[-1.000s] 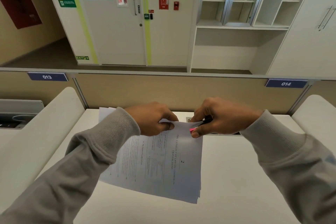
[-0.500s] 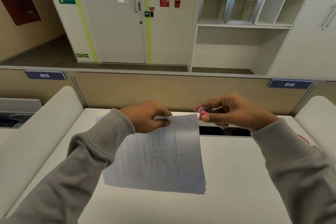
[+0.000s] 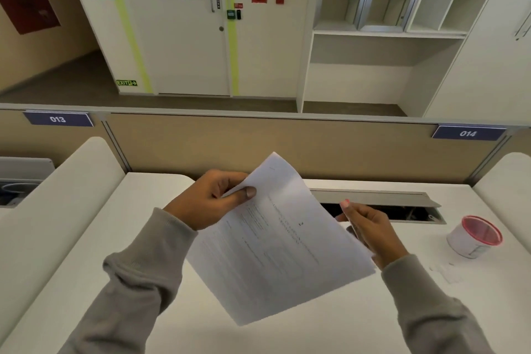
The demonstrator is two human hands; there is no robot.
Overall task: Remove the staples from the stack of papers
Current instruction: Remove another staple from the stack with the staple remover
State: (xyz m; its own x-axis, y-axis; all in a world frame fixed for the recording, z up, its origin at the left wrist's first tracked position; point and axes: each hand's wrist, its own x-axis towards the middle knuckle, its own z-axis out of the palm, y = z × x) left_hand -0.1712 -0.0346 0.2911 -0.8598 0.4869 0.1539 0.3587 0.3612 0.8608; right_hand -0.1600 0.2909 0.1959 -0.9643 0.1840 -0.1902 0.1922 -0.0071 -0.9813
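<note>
Head view: the stack of white printed papers (image 3: 275, 241), its top page numbered "2", is held tilted above the white table (image 3: 86, 253). The left hand (image 3: 207, 201) pinches the stack's upper left corner. The right hand (image 3: 370, 233) lies at its right edge; its grip cannot be told. Right of the stack stands a white tub with a red lid (image 3: 474, 238). Beyond the stack, blue number plates read "013" and "014".

Bright, even indoor light; shadows faint and soft on the white bench (image 3: 287, 330). Strong wide-angle bowing at the frame edges. Papers (image 3: 275, 244) motion-blurred, print unreadable. No harsh glare.
</note>
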